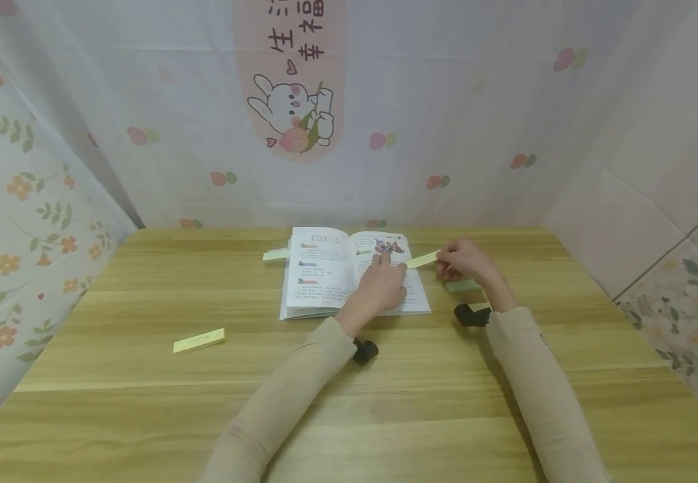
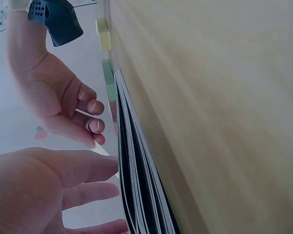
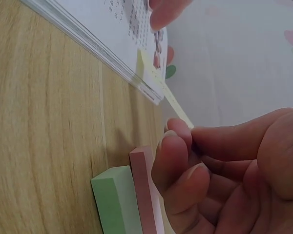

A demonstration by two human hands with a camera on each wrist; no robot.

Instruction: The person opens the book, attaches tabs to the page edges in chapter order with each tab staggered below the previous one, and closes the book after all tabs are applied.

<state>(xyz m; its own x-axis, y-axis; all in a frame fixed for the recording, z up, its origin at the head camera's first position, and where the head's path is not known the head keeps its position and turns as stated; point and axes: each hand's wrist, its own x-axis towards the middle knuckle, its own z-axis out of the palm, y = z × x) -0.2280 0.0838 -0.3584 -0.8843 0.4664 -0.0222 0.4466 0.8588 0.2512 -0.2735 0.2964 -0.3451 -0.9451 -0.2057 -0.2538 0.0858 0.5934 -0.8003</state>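
An open book [image 1: 319, 295] with printed pages lies on the wooden table. My left hand [image 1: 383, 285] rests on its right page, fingers extended over the text below a coloured picture. Between thumb and fingertips, my right hand [image 1: 464, 258] pinches the outer end of a yellow sticky note [image 1: 423, 259]. In the right wrist view the note's other end [image 3: 144, 63] overlaps the right page near its outer edge. Below the right hand sit a green sticky-note pad [image 3: 119, 195] and a pink pad [image 3: 144, 187], side by side.
A pale green sticky note [image 1: 275, 254] sticks out from the book's left edge. One yellow pad [image 1: 199, 340] lies at the table's left, and another yellow pad [image 2: 103, 35] stands near the green one. A printed curtain [image 1: 445, 100] hangs behind the table.
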